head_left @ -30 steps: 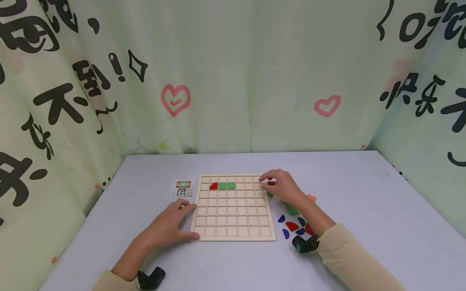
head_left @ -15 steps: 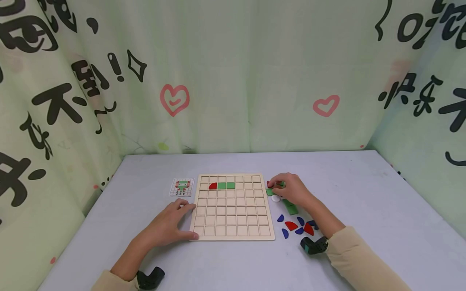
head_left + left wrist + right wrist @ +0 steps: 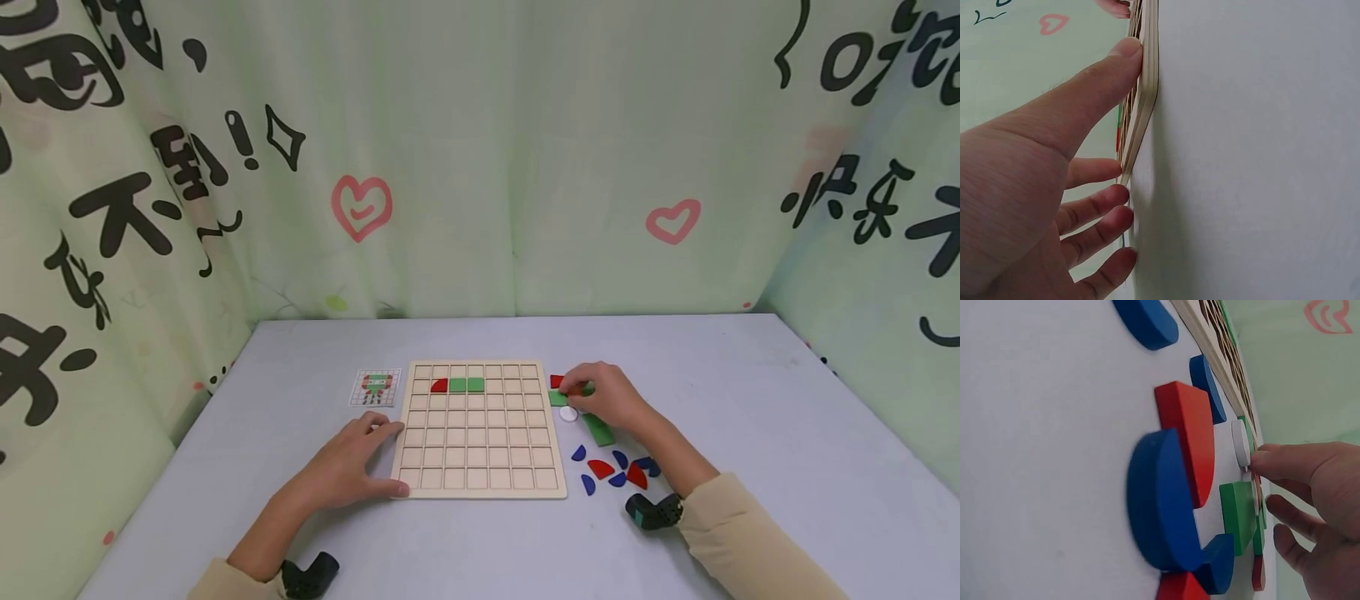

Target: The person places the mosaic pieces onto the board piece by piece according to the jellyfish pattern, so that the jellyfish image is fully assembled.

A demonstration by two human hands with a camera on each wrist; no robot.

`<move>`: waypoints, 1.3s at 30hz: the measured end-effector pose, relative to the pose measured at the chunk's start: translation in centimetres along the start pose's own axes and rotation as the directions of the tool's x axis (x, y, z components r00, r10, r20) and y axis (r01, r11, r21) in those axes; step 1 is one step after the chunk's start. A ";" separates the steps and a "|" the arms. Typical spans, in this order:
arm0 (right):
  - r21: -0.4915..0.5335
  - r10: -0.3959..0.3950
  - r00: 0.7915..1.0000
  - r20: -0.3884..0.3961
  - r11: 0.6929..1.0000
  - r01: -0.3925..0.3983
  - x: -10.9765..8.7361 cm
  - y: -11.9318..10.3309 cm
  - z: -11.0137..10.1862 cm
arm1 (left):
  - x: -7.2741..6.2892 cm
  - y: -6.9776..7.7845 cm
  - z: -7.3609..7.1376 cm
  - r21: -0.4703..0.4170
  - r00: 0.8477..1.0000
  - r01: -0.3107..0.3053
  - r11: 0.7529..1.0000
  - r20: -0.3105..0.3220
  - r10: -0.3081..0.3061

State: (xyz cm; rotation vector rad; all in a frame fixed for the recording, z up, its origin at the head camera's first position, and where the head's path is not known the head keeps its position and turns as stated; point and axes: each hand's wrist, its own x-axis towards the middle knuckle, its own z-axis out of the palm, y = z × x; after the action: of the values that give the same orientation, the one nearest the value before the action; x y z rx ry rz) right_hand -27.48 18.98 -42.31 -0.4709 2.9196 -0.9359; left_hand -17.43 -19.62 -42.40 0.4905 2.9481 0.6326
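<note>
My left hand (image 3: 348, 462) lies at the left edge of a pale wooden grid board (image 3: 480, 435). In the left wrist view its thumb (image 3: 1127, 50) rests on the board's rim; the fingers are loosely spread. One red quarter-round block (image 3: 439, 386) and two green square blocks (image 3: 467, 385) sit in the board's second row. Right of the board, my right hand (image 3: 607, 396) is low over loose blocks, its fingers bent around a green block (image 3: 588, 388); whether they pinch it is unclear. A white disc (image 3: 568, 413) and a green block (image 3: 558, 398) lie by the fingertips.
A small picture card (image 3: 376, 387) with a gridded figure lies left of the board. Blue half-round blocks (image 3: 1163, 500) and red curved blocks (image 3: 1188, 440) are scattered nearer the right forearm. Another green block (image 3: 598, 429) lies below the right hand. Curtains surround the table (image 3: 480, 550).
My right hand has moved right and slightly nearer, away from the board's upper right corner to the loose blocks. The left hand and the blocks on the board stay put.
</note>
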 end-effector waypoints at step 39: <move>0.056 -0.018 1.000 -0.003 0.998 0.018 0.5 -1.3 0.8 | -0.1 0.0 0.1 -0.002 1.000 -0.026 1.000 -0.013 0.026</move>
State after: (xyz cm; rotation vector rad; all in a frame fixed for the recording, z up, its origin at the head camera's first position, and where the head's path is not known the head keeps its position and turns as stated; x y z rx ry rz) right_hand -27.55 17.42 -42.19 -0.4936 2.8870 -1.0177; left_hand -17.33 -19.60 -42.45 0.5276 2.9573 0.6435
